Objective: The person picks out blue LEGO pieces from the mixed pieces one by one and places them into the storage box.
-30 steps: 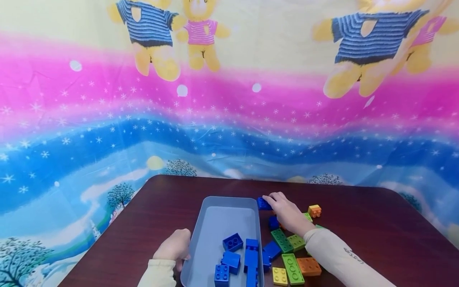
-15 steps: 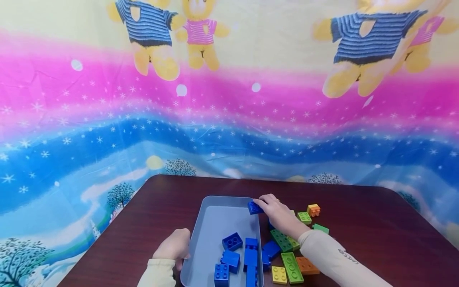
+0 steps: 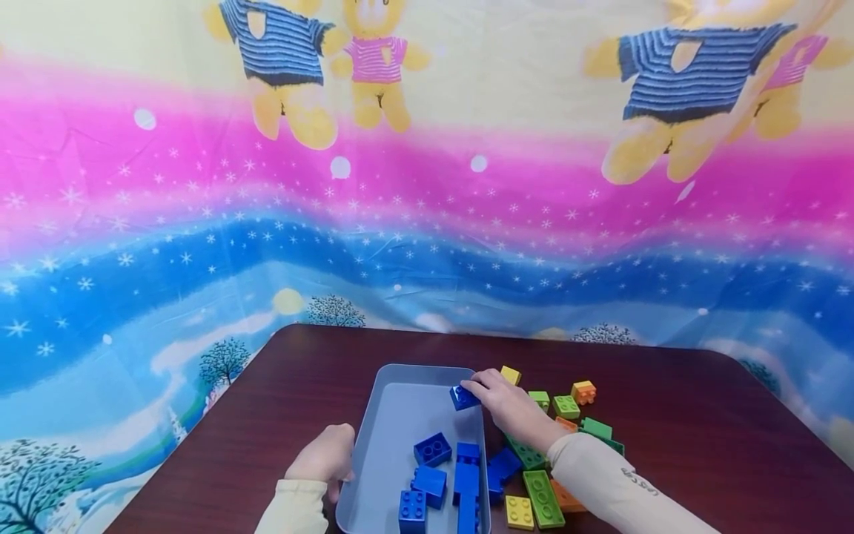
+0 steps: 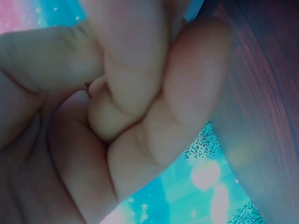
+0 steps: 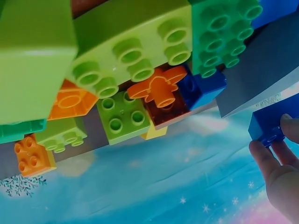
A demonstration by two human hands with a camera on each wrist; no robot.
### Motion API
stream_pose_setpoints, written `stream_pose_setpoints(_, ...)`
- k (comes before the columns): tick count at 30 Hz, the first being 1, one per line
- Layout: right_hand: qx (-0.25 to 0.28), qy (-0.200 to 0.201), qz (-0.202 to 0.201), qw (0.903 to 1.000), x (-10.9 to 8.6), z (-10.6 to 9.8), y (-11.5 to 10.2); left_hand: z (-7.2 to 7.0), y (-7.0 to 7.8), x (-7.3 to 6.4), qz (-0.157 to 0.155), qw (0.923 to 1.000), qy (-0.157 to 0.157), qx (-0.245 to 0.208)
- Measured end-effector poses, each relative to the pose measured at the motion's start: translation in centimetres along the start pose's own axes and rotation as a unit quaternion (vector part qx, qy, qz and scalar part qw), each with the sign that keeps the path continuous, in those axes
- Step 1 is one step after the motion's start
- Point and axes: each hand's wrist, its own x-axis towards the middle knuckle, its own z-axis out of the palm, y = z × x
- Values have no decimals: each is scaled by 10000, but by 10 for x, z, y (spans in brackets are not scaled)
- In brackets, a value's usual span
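Observation:
A blue toy brick is pinched in my right hand, over the far right part of the grey tray. The right wrist view shows this blue brick between thumb and fingertips. Several blue bricks lie in the near part of the tray. My left hand is beside the tray's left rim, its knuckles up. In the left wrist view the fingers are curled in with nothing seen between them; whether they touch the tray cannot be made out.
Right of the tray lie loose bricks: blue, light green, yellow and orange ones among them. The right forearm hides part of this pile. A dark wooden table carries everything, with a printed cloth behind.
My right hand has carried the blue brick leftward from beyond the tray's right rim to above its inside. A yellow brick behind the hand has come into sight. The left hand has stayed put.

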Motion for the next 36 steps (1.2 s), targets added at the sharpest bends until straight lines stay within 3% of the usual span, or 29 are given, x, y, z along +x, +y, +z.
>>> stream_pose_setpoints(10,273,-262,-371,9986,1,2,-2,0,0,0,36,10000,5,-11)
stream_pose_setpoints(21,552,-621,-451,9955,4,7,-3,1,-2,0,145,9999,-29,-31)
stream_pose_setpoints(26,139,-655,-764,9948,8,8,-6,0,-2,-1,153,9999,-7,-14)
stream_pose_setpoints(32,-1068,-670,-1380,9824,14,14,-10,-1,-2,-2,205,9998,33,-80)
stream_pose_setpoints(36,-1151,-826,-1468,9790,15,18,-13,-1,-2,-3,189,9998,73,-88)
